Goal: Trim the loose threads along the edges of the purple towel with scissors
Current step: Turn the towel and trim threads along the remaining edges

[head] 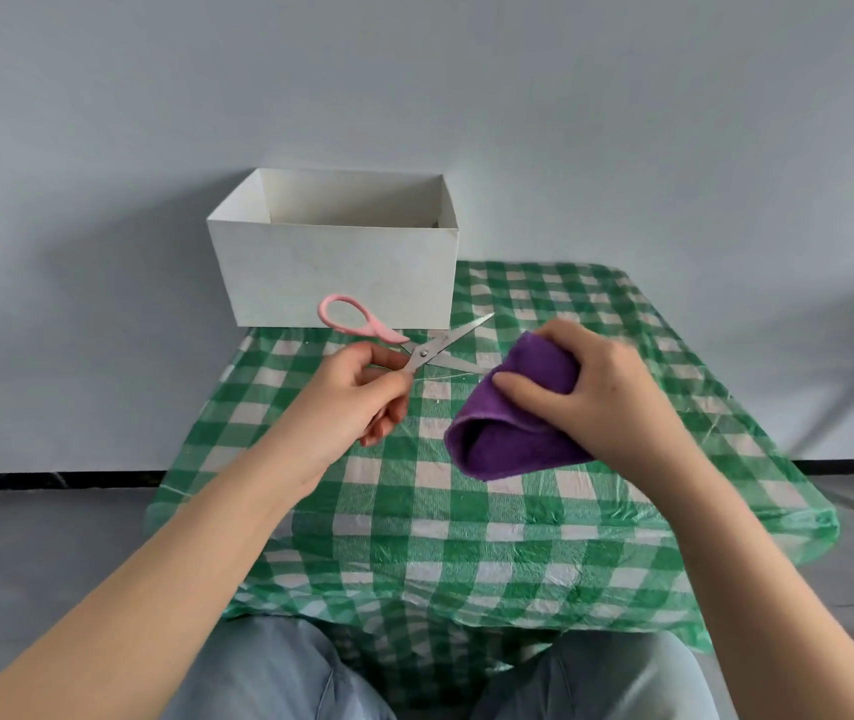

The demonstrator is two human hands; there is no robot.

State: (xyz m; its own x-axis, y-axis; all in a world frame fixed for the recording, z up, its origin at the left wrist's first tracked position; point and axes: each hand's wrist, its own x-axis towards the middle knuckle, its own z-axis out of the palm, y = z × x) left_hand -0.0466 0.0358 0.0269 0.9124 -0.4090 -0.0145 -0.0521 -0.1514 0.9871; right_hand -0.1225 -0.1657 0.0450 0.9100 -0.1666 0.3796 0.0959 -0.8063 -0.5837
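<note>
Purple towel (pixel 513 407) bunched in my right hand (pixel 607 392) near the box (pixel 331 272); left hand (pixel 357 397) grips open scissors (pixel 430 350); I judge trimming barely begun.

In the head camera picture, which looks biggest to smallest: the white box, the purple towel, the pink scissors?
1. White box, clearly the largest.
2. Purple towel, bunched in the right hand.
3. Pink scissors, held in the left hand.
The towel is folded and nearer the camera, so its true size is unsure.
</note>
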